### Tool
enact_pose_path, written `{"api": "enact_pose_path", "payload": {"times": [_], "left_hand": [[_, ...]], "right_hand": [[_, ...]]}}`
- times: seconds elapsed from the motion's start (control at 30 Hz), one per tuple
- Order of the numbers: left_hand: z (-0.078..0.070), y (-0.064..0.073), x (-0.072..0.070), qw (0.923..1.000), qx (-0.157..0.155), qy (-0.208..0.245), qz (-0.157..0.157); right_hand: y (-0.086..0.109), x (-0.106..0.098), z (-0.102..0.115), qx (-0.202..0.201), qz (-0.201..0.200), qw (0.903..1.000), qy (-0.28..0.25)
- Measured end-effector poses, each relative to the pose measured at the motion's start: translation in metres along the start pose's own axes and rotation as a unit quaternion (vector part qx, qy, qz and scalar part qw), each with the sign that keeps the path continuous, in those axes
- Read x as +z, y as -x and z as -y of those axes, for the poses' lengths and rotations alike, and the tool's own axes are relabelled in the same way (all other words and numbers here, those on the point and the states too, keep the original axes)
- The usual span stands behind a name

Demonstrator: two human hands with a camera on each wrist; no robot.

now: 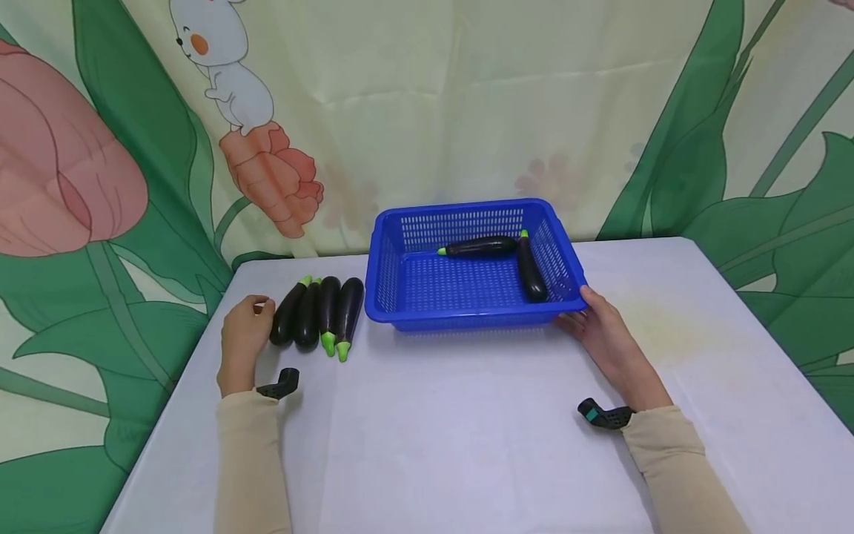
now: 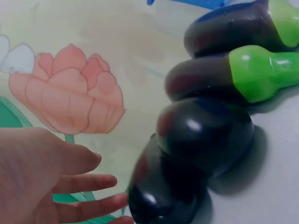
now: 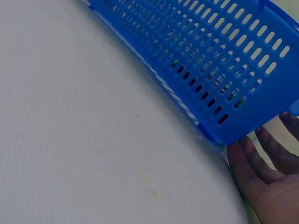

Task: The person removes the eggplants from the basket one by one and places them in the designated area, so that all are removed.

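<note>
Several dark purple eggplants [image 1: 307, 315] with green stems lie side by side on the table, left of a blue plastic basket [image 1: 427, 320]. Beside the leftmost eggplant [image 2: 163, 186] is my left hand [image 1: 245, 337], its fingers loosely extended and a fingertip at the skin; nothing is held. My right hand [image 1: 610, 337] holds the basket's near right corner, thumb at the rim and fingers beneath it. The right wrist view shows the fingertips [image 3: 237, 156] against the basket's lower edge. Inside the basket are two more eggplants, one lying crosswise [image 1: 480, 246] and one lengthwise [image 1: 531, 274].
A white cloth covers the table [image 1: 454, 437]. Behind it hangs a backdrop [image 1: 414, 96] printed with flowers, leaves and a white cartoon animal. Both wrists carry small black cameras, and both sleeves are beige.
</note>
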State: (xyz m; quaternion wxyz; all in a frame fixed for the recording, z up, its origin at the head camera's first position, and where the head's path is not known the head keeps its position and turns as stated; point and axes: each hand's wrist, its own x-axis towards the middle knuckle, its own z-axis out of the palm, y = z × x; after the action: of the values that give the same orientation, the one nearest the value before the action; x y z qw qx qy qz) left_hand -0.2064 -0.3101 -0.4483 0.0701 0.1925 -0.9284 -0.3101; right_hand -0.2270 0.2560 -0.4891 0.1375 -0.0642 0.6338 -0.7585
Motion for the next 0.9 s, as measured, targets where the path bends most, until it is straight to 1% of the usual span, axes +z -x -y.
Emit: {"api": "enact_pose_path", "payload": {"times": [0.17,0.3,0.37,0.43,0.53,0.73,0.9], "left_hand": [[-0.005,0.005,-0.009,0.9987,0.047,-0.001,-0.02],[-0.008,0.01,-0.015,0.9948,0.097,0.0,-0.03],[-0.013,0.011,-0.017,0.9925,0.117,0.008,-0.034],[-0.019,0.012,-0.017,0.9899,0.135,0.022,-0.038],[-0.032,0.012,-0.015,0.9865,0.152,0.048,-0.037],[-0.061,0.018,-0.006,0.9793,0.17,0.105,-0.032],[-0.083,0.027,0.005,0.973,0.188,0.131,-0.024]], "right_hand": [[0.004,0.003,-0.005,-0.006,-0.001,1.0,0.006],[0.007,0.005,-0.011,-0.014,-0.002,0.9999,0.009],[0.008,0.006,-0.013,-0.022,-0.004,0.9997,0.012],[0.008,0.005,-0.014,-0.032,-0.005,0.9994,0.016],[0.007,0.004,-0.013,-0.044,-0.008,0.9988,0.02],[0.004,0.004,-0.01,-0.052,-0.018,0.9979,0.035],[0.002,0.004,-0.011,-0.061,-0.025,0.997,0.04]]}}
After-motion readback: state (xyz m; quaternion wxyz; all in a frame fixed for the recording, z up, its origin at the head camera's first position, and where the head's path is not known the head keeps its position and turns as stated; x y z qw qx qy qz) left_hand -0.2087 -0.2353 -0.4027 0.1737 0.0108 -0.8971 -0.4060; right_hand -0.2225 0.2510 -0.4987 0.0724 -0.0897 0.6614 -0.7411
